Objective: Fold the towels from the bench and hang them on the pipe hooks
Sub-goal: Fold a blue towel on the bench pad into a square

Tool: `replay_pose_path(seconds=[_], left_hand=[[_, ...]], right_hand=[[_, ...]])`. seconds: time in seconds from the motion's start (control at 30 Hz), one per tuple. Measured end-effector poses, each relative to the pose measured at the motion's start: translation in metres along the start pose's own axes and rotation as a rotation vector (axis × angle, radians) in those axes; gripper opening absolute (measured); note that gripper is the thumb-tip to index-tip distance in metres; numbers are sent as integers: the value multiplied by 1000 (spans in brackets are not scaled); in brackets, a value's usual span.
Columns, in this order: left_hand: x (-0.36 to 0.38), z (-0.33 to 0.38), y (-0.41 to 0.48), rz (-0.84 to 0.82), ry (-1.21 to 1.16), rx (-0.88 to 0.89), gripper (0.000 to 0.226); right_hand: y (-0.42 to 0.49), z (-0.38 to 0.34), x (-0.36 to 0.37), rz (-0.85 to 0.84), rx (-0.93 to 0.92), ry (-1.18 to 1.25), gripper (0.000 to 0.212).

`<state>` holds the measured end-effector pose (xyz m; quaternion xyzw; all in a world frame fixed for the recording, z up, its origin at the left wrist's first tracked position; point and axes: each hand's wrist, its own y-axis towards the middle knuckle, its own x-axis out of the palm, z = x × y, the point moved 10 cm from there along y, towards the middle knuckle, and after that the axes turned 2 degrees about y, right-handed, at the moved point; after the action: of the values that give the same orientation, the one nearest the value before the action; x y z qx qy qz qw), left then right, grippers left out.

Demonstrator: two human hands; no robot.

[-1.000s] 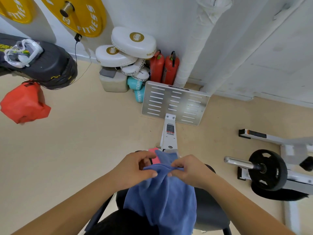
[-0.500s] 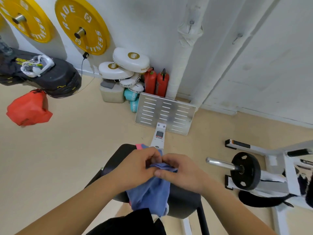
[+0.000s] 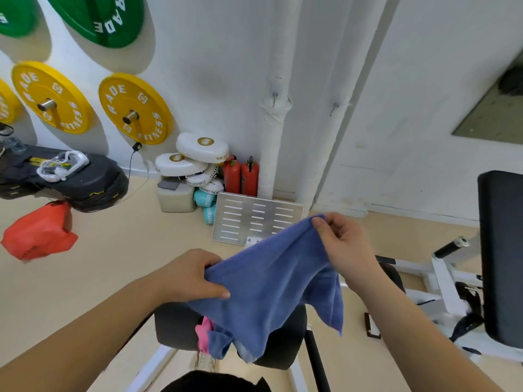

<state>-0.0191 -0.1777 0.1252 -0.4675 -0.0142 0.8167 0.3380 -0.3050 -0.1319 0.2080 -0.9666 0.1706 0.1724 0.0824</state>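
I hold a blue towel [image 3: 271,284] spread in the air above the black bench pad [image 3: 175,326]. My left hand [image 3: 188,274] grips its lower left edge. My right hand [image 3: 343,240] pinches its upper right corner, higher and further out. The cloth hangs down over the pad. A pink towel [image 3: 204,333] and more blue cloth lie on the pad under it, mostly hidden. Two white pipes stand against the wall: the left pipe [image 3: 273,148] has a small hook [image 3: 274,95], and the right pipe [image 3: 329,154] has another hook [image 3: 335,106].
A slotted metal footplate [image 3: 256,220], two red extinguishers [image 3: 240,176] and stacked white pads [image 3: 195,159] sit at the pipes' base. Yellow weight plates [image 3: 134,108] hang on the left wall. A black padded machine [image 3: 499,256] stands at the right. A red bag [image 3: 39,232] hangs at left.
My hands have moved apart and stretched the bunched towel open, the right hand rising up and to the right. My view has tilted up, showing more of the wall and pipes.
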Motion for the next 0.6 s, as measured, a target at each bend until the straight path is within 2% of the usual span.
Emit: replay_pose_path(seconds=[0.17, 0.3, 0.37, 0.47, 0.6], left_hand=[[-72, 21, 8, 229, 202, -38, 56], [-136, 48, 6, 378, 398, -39, 43], [-160, 54, -2, 427, 371, -6, 32], [-169, 43, -14, 404, 271, 30, 18], [-126, -6, -26, 320, 222, 17, 5]], right_hand=[[7, -6, -25, 23, -39, 46, 22], [25, -16, -34, 89, -51, 139, 18], [29, -27, -34, 101, -77, 175, 16], [22, -35, -23, 48, -106, 160, 13], [10, 12, 7, -89, -6, 39, 14]])
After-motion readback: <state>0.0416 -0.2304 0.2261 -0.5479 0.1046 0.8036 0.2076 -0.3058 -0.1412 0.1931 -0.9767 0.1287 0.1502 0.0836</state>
